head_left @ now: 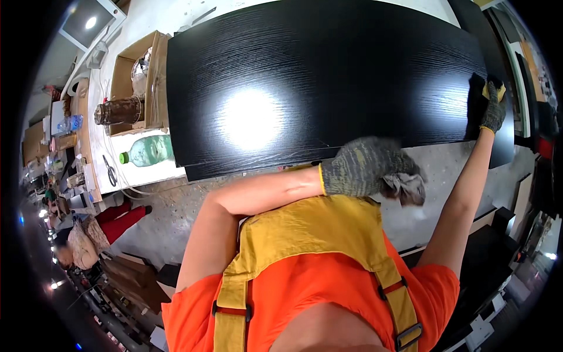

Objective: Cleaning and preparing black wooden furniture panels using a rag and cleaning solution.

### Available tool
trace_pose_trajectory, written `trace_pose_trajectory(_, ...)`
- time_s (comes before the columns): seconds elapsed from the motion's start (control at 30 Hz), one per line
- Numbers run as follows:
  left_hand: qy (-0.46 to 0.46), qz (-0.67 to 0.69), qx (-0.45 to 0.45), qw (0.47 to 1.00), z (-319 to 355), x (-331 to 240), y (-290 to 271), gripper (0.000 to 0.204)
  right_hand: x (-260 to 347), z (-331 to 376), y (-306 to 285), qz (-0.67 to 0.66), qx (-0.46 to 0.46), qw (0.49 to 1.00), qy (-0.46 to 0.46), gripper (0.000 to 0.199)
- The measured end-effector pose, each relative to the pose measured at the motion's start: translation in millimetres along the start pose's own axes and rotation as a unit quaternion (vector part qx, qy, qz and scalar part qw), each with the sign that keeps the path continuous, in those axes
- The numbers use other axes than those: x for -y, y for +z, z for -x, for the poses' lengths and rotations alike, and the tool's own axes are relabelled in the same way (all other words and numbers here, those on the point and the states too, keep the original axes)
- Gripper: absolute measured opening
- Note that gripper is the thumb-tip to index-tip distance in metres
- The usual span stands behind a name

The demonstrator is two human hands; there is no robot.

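A wide black wood-grain panel point(352, 76) lies in front of me, glossy with bright light reflections. Beneath it another black panel point(502, 154) juts out a little at the near and right sides. My left hand point(362, 167), in a dark grey knit glove with a yellow cuff, is bent across my body at the panel's near edge. It is closed around a crumpled grey rag point(406, 186), slightly blurred. My right hand point(494, 110), in a matching glove with yellow fingertips, reaches to the panel's right end and grips its edge.
Left of the panel, a white table holds a cardboard box point(157, 82), a brown jar point(119, 111), a green plastic bottle point(149, 151) and black-handled scissors point(109, 171). Another person point(88, 237) is at the far left. Dark boards point(481, 264) stand low at the right.
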State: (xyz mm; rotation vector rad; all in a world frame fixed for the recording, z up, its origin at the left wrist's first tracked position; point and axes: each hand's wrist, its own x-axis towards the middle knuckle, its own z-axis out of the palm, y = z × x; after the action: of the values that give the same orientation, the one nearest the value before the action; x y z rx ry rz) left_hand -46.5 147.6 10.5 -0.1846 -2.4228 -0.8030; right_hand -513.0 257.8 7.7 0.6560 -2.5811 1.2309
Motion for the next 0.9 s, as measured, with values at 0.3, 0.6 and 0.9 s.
trace_pose_trajectory(0.3,-0.41,0.111,-0.38,0.822,70.1,67.1,-213.1,0.031,-16.1,-4.1,-3.6,0.029,-0.062,0.997,-0.034,0.082)
trace_pose_trajectory(0.6,-0.18,-0.417,-0.054,0.889,39.5,145.6,-150.0,0.054,-38.7,-32.2,1.5,-0.136,0.07,0.983,-0.099,0.041)
trace_pose_trajectory(0.9,-0.239,-0.111,-0.075,0.962,-2.1,72.1,-90.3,0.081,76.7,100.3,41.8,-0.442,0.11,0.89,0.015,0.046)
